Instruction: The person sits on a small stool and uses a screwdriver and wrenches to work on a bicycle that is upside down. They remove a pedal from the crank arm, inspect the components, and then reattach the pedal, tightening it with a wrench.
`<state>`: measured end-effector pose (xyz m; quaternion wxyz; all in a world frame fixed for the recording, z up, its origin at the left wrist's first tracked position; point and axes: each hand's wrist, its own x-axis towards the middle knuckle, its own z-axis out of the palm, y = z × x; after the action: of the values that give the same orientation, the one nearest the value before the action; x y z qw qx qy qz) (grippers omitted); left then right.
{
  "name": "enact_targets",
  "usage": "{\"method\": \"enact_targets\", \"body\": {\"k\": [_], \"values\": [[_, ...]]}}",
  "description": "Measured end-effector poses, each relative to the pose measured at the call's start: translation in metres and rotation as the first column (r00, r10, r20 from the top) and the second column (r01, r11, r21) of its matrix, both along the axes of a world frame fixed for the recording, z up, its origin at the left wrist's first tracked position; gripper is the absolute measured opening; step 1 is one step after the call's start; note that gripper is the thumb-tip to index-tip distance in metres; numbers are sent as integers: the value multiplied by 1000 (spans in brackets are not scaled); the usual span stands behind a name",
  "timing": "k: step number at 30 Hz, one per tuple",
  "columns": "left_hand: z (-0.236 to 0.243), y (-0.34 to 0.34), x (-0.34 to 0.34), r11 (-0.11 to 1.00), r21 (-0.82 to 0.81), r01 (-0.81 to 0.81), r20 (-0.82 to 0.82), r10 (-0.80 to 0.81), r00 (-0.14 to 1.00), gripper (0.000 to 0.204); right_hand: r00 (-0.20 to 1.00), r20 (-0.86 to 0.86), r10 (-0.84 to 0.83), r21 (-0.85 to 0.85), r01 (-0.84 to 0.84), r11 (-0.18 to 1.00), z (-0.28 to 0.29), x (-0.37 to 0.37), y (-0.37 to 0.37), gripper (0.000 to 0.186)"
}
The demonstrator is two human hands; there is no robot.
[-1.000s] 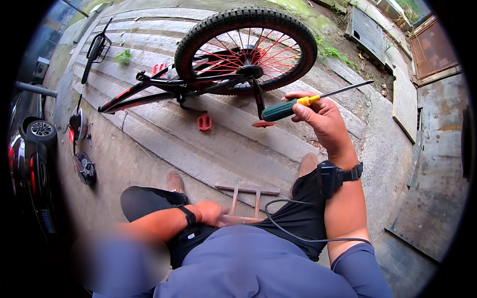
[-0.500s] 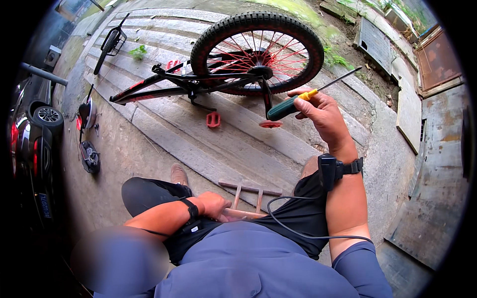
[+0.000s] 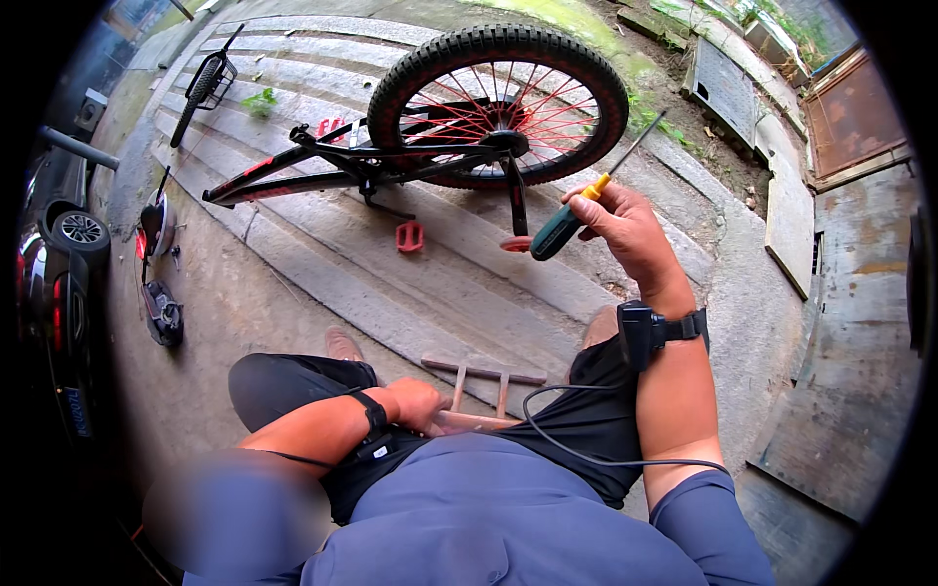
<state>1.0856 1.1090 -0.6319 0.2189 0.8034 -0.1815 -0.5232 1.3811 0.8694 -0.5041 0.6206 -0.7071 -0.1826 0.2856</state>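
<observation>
Well, right hand (image 3: 630, 227) holds tilted screwdriver (image 3: 595, 187) (green and yellow).

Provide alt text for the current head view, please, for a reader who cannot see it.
A person's right hand holds a green and yellow screwdriver, shaft pointing away, near a black bicycle frame with a red-spoked wheel on ridged paving. The left hand is by a wooden frame between the legs.

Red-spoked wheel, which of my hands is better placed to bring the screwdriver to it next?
Probably your right hand: it holds the screwdriver out near the red-spoked wheel, while your left hand is by the brown frame, farther from the wheel.
</observation>
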Motion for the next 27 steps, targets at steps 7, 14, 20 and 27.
{"method": "enact_targets", "body": {"k": [7,14,20,27], "values": [[-7,2,-1,1000,-25,13,10,-13,1000,50,999,-36,33,-39,-34,999,0,-4,3,33],[-7,0,2,998,-50,44,11,-43,999,53,999,-33,-34,-92,31,995,-8,0,2,34],[-7,0,4,998,-43,45,-21,-46,999,58,982,-147,-121,-16,120,993,-13,1,1,38],[-7,-1,6,998,-31,59,-44,-60,997,60,928,-282,-242,-80,229,970,-42,-2,-1,51]]}}
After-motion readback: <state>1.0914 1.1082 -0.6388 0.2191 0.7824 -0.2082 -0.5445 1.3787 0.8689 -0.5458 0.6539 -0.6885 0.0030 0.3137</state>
